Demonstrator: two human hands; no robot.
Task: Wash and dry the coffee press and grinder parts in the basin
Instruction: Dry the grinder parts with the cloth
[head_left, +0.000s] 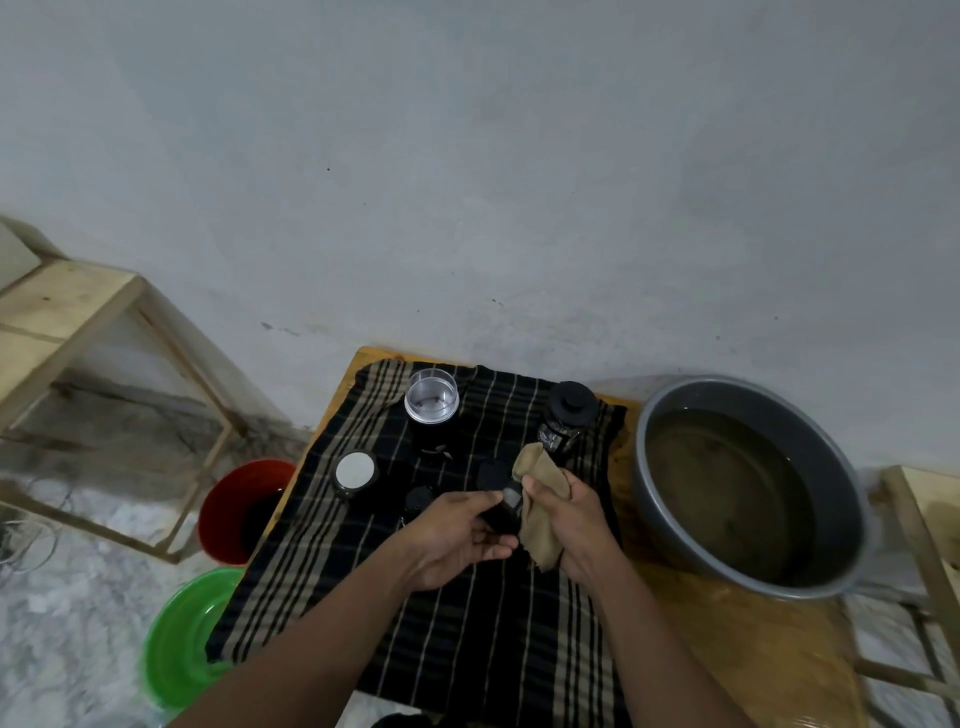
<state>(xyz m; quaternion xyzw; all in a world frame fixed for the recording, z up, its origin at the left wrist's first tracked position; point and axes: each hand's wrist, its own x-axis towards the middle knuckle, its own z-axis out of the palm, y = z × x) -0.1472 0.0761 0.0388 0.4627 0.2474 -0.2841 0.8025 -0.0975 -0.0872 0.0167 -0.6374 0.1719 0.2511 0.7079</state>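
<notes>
My left forearm (311, 654) came in from the bottom edge, nearest the lens. The left hand (457, 540) had its fingers curled round a small black grinder part (501, 512) with a pale window on it. The right hand (566, 525) was bunched round a tan rag (540, 483), thumb pressing it against that part. Both were held just above the black striped cloth (467, 649) on the wooden table (727, 649). I judged this the drying step. The grey basin (675, 405) with murky water sat to my right, well apart from the part. Risks: the part looked slick and was held by fingertips only, so a hard wipe could pop it out onto the cloth. The rag's loose top hung just beside the coffee press (569, 410), so a wide swipe could snag and tip it. The grinder body with its clear cap (432, 395) and a round lid with a white face (355, 473) stood further off. There were pale marks on the press glass, too blurred to read. No brand was legible anywhere.
</notes>
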